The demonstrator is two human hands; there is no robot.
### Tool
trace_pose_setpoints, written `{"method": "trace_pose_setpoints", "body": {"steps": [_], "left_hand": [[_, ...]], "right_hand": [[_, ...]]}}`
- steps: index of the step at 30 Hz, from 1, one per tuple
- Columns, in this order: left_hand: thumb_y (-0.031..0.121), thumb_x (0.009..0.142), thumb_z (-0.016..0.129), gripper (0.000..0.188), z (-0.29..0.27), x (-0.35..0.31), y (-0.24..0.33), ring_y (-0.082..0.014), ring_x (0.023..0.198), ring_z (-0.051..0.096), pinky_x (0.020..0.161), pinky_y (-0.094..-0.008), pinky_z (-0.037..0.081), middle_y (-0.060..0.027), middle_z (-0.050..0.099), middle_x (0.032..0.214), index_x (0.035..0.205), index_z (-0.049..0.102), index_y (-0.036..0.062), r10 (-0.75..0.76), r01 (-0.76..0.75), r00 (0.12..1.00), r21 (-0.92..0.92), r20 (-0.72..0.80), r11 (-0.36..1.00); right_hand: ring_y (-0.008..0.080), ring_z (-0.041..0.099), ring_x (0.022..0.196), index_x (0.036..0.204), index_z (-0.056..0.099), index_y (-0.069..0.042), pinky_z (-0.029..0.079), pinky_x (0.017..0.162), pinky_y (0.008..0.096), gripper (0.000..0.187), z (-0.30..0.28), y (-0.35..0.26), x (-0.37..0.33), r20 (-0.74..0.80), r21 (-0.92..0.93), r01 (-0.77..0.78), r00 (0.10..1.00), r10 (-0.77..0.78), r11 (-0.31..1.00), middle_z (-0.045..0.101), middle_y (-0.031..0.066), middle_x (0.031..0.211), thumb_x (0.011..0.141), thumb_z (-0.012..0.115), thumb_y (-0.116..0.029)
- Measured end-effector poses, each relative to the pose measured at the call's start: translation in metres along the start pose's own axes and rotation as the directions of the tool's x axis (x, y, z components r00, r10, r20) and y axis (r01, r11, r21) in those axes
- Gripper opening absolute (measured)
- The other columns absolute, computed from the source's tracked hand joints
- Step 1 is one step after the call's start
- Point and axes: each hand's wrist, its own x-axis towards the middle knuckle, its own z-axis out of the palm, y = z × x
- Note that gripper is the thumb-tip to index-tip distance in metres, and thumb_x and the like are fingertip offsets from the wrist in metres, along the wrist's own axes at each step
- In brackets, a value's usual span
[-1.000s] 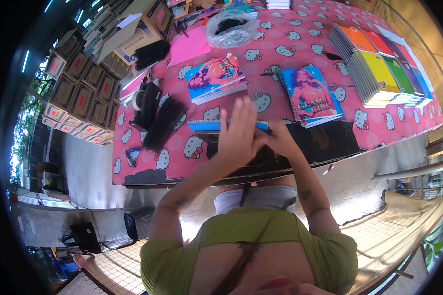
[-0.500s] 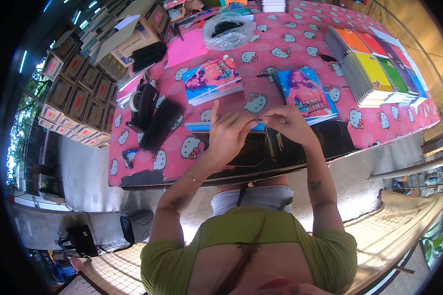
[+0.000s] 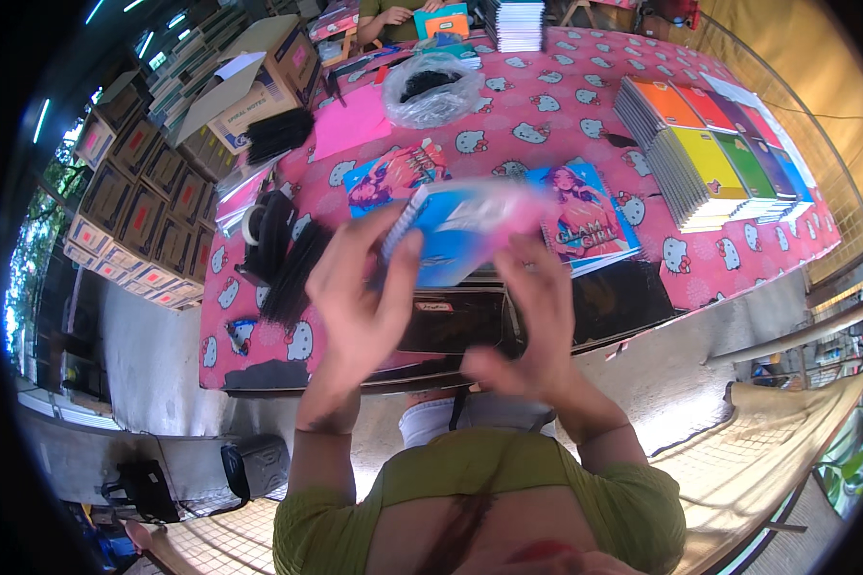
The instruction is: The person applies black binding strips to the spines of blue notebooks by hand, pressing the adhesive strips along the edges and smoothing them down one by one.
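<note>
Head view: your left hand (image 3: 358, 299) pinches the blurred notebook (image 3: 455, 235) by its left edge, above the table (image 3: 623, 292); right hand (image 3: 537, 321) fingers spread, contact unclear. Loose left pinch could drop it.

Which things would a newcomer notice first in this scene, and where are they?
Probably the blurred blue and pink notebook held up in the left hand, near the centre. Next, perhaps, the pink patterned tablecloth spread behind it, and the colourful spiral notebooks stacked on the tablecloth's right side.
</note>
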Motion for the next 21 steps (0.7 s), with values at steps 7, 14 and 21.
{"method": "trace_pose_setpoints", "body": {"steps": [7,14,21], "left_hand": [[0.013,0.093,0.069,0.021,0.012,0.034,-0.136,-0.0247,0.093,0.072,0.082,-0.0345,0.056,-0.0141,0.074,0.106,0.111,0.072,0.0021,-0.097,0.071,0.972,0.126,0.215,0.989],[0.019,0.09,0.07,0.033,0.027,-0.032,-0.257,-0.036,0.1,0.068,0.085,-0.0439,0.058,-0.0139,0.07,0.117,0.121,0.068,0.0076,-0.054,-0.22,0.874,0.492,0.483,0.842],[0.014,0.09,0.068,0.033,0.01,-0.045,-0.251,-0.0364,0.101,0.069,0.087,-0.0438,0.058,-0.0155,0.071,0.113,0.123,0.068,0.0081,0.059,-0.351,0.869,0.527,0.491,0.774]], "right_hand": [[0.0133,0.059,0.108,0.13,0.057,0.004,0.047,0.095,0.0301,0.042,-0.065,0.099,0.029,-0.019,0.236,-0.436,0.892,0.453,0.868,0.066,0.0111,0.119,0.097,0.071,-0.017],[0.0341,0.052,0.129,0.15,0.046,-0.006,0.044,0.105,0.042,0.079,-0.117,0.28,0.006,0.16,-0.776,-0.324,0.729,0.665,0.542,0.052,0.0224,0.14,0.085,0.08,-0.036],[0.0438,0.042,0.139,0.146,0.05,-0.012,0.042,0.108,0.0505,0.075,-0.026,0.22,0.0,0.214,-0.37,-0.079,0.962,0.168,0.926,0.038,0.0254,0.151,0.081,0.084,-0.03]]}}
